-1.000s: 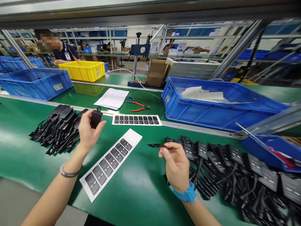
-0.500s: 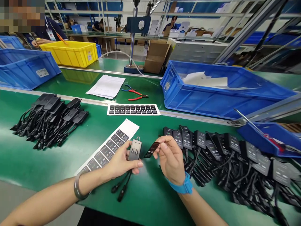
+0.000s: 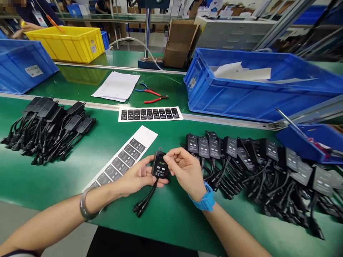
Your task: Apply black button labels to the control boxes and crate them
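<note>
Left hand point(image 3: 138, 177) grips the black box point(image 3: 156, 166) above the desk point(image 3: 166, 212), beside the label sheet point(image 3: 147, 134); right hand point(image 3: 188, 175) pinches the dark label point(image 3: 161, 168) at its upper right corner. Crooked seating or trapped air possible, should either hand tilt or press unevenly. Label's coloured logo and fine white print too small to read; bin sticker point(image 3: 34, 70) blurred.
</note>
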A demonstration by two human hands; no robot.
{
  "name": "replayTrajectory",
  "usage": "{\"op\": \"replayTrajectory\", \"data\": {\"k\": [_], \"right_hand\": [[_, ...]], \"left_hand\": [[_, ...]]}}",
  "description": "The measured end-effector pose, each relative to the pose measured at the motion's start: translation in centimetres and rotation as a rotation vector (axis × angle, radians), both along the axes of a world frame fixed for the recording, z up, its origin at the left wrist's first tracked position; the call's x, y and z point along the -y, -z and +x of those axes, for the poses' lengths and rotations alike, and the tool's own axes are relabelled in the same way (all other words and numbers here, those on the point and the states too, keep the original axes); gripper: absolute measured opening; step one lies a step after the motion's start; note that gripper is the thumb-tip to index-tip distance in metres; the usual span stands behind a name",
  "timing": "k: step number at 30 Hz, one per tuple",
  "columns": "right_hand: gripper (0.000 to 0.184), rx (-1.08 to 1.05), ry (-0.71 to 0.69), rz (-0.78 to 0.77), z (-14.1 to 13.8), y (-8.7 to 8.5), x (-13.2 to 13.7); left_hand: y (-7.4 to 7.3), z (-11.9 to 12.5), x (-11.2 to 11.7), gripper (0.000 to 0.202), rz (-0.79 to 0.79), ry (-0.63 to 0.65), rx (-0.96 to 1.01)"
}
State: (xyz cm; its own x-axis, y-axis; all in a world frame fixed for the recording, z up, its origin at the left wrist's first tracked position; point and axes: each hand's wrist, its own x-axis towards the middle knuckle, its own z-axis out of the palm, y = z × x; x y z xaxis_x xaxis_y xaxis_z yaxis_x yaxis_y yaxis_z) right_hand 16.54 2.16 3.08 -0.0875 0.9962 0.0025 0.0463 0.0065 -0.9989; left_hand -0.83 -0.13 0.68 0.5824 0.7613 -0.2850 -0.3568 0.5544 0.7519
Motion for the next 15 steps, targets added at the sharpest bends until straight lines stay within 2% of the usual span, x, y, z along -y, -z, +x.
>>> {"op": "replayTrajectory", "data": {"k": [6, 15], "right_hand": [[0.022, 0.036, 0.02, 0.042, 0.06, 0.16, -0.01], [0.024, 0.015, 0.028, 0.008, -0.23, 0.01, 0.05]], "left_hand": [[-0.05, -0.09, 0.02, 0.058, -0.013, 0.034, 0.017], [-0.74, -0.03, 0.09, 0.058, 0.004, 0.061, -0.01]]}}
